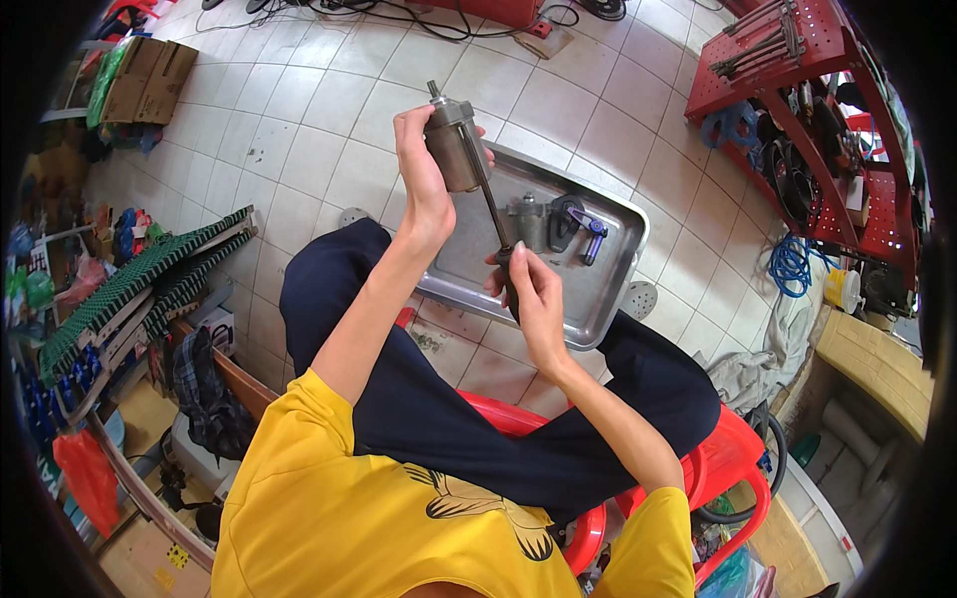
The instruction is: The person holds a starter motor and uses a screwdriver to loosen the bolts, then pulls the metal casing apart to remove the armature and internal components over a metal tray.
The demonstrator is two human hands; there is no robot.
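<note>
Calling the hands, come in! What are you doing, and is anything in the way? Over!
Left hand gripping metal cylinder. Right hand on screwdriver, shaft across cylinder, contact unclear. Nothing seen blocking; tray with parts below.

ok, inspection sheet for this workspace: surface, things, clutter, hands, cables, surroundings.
Surface: metal tray; tiled floor around it.
Things: metal cylinder, screwdriver-like tool, both held; grey metal part, purple-and-black piece in tray.
Clutter: cardboard boxes, upper left; red bag, lower left.
Hands: left hand grips metal cylinder; right hand grips tool.
Cables: black cables on floor ahead; blue coil at right.
Surroundings: red rack right; red chair, lower right.
</note>
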